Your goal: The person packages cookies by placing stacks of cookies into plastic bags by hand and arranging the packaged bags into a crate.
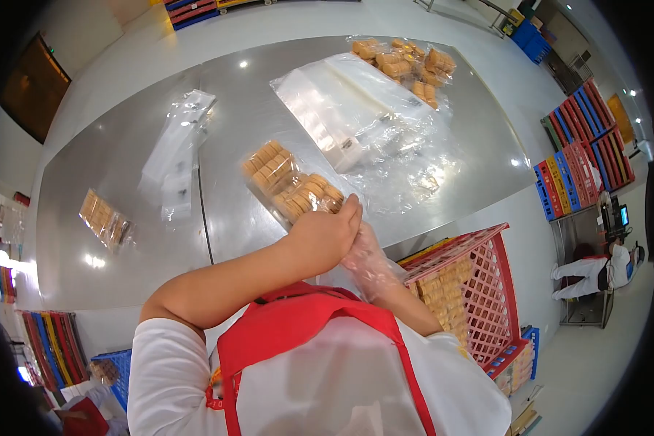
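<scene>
A clear plastic bag of round biscuits (pixel 298 190) lies on the steel table in front of me, its biscuits in several rows. My left hand (pixel 325 236) is bare and closed at the near end of the bag. Against it presses my right hand (pixel 365 251), in a clear plastic glove, also closed at that end. The fingers overlap, so the part of the bag between them is hidden. Just beyond my hands lies a stack of flat clear bags (pixel 356 102).
More bagged biscuits (pixel 403 62) lie at the table's far right. A single packet (pixel 103 218) and loose clear bags (pixel 178 149) are on the left. A pink crate (pixel 498 291) of biscuits stands beside me at right. Stacked crates (pixel 574 160) and a person (pixel 618 269) are farther right.
</scene>
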Available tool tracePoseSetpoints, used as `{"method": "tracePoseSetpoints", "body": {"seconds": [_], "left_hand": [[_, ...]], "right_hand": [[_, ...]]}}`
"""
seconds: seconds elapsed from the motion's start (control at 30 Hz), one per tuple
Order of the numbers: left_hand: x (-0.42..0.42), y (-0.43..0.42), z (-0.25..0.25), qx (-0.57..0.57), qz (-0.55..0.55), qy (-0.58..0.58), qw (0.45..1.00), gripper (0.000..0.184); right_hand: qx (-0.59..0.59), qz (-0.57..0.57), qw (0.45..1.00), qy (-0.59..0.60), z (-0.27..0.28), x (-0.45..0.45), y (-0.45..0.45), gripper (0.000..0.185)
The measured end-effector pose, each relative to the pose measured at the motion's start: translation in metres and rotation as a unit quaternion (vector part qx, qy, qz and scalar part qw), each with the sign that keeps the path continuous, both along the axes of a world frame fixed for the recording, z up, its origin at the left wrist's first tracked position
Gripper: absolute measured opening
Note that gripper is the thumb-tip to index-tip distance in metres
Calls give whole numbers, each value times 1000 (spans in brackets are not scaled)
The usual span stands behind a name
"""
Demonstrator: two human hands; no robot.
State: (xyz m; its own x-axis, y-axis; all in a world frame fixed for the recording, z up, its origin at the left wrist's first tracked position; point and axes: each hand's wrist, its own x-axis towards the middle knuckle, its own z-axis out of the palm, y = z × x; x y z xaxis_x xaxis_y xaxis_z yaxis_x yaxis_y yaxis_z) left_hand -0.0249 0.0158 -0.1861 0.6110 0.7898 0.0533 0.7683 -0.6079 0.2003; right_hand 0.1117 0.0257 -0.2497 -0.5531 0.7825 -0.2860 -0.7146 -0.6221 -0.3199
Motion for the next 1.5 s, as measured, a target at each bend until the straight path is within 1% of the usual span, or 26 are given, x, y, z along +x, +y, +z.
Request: {"method": "tracePoseSetpoints", "body": {"seconds": [0.07, 0.13, 0.17, 0.23, 0.33, 0.43, 0.53, 0.63, 0.73, 0.77, 0.8, 0.83, 0.87, 0.9, 0.93, 1.0, 1.03, 1.07, 1.1, 1.17, 1.2, 1.27, 1.3, 1.4, 1.47, 1.5], "left_hand": [[-3, -3, 3, -19, 4, -10, 1000, 58], [-4, -9, -4, -23, -7, -10, 1000, 59], [-3, -11, -12, 35, -39, -13, 999, 60], [2, -12, -29, 149, -106, -20, 983, 60], [9, -17, -7, -11, -2, 19, 1000, 57], [-3, -12, 7, 28, -9, -70, 997, 56], [3, -17, 17, 12, -4, -55, 998, 55], [0, -16, 19, -31, 23, -41, 998, 50], [-17, -7, 36, -66, 125, -40, 989, 48], [-32, -3, 45, -57, 156, -97, 981, 48], [-51, 1, 58, -50, 186, -151, 970, 49], [-68, 6, 83, -56, 209, -167, 962, 50], [-86, 16, 103, -61, 231, -183, 954, 51], [-112, 35, 97, -29, 189, -234, 953, 53], [-131, 49, 89, 4, 146, -285, 947, 55], [-139, 50, 109, -140, 235, -372, 887, 60], [-139, 50, 117, -210, 272, -409, 845, 62], [-143, 55, 100, -211, 250, -536, 778, 65], [-147, 55, 90, -207, 255, -574, 751, 62], [-158, 53, 77, -195, 263, -645, 690, 56], [-163, 52, 72, -184, 271, -663, 673, 54], [-169, 49, 66, -160, 286, -699, 636, 50], [-169, 48, 66, -160, 289, -695, 638, 50], [-174, 48, 67, -156, 302, -679, 651, 46], [-185, 57, 62, -147, 315, -661, 664, 41], [-188, 58, 61, -160, 310, -664, 662, 40]], "right_hand": [[2, 7, 1000, -20, -1, 2, -4, 39], [30, 7, 997, -75, -5, -2, -8, 38], [43, 8, 994, -103, -7, -4, -9, 38], [54, 9, 992, -112, 0, -13, -9, 37], [66, 18, 993, -94, 13, -24, -6, 36], [72, 28, 993, -88, 20, -17, -2, 36], [80, 36, 992, -89, 25, -18, -1, 35], [105, 38, 989, -98, 35, -37, 0, 35], [174, 49, 975, -131, 62, -55, 10, 35], [221, 59, 960, -159, 76, -60, 16, 35], [303, 93, 925, -211, 92, -63, 28, 35], [398, 136, 865, -275, 104, -63, 40, 35], [539, 184, 738, -363, 118, -60, 62, 34], [657, 222, 576, -433, 132, -62, 76, 34], [698, 233, 484, -474, 152, -70, 76, 36], [752, 237, 283, -546, 186, -85, 72, 38], [758, 221, 294, -538, 183, -91, 79, 39], [764, 206, 308, -529, 174, -98, 87, 40], [769, 192, 322, -518, 173, -103, 87, 42], [734, 268, 320, -536, 196, -103, 79, 40], [714, 307, 317, -543, 205, -103, 74, 39], [733, 298, 274, -547, 197, -106, 68, 35], [742, 294, 252, -548, 195, -108, 64, 34], [717, 342, 271, -543, 214, -107, 54, 26], [757, 301, 226, -533, 202, -113, 56, 26], [776, 281, 203, -526, 194, -115, 59, 26]]}}
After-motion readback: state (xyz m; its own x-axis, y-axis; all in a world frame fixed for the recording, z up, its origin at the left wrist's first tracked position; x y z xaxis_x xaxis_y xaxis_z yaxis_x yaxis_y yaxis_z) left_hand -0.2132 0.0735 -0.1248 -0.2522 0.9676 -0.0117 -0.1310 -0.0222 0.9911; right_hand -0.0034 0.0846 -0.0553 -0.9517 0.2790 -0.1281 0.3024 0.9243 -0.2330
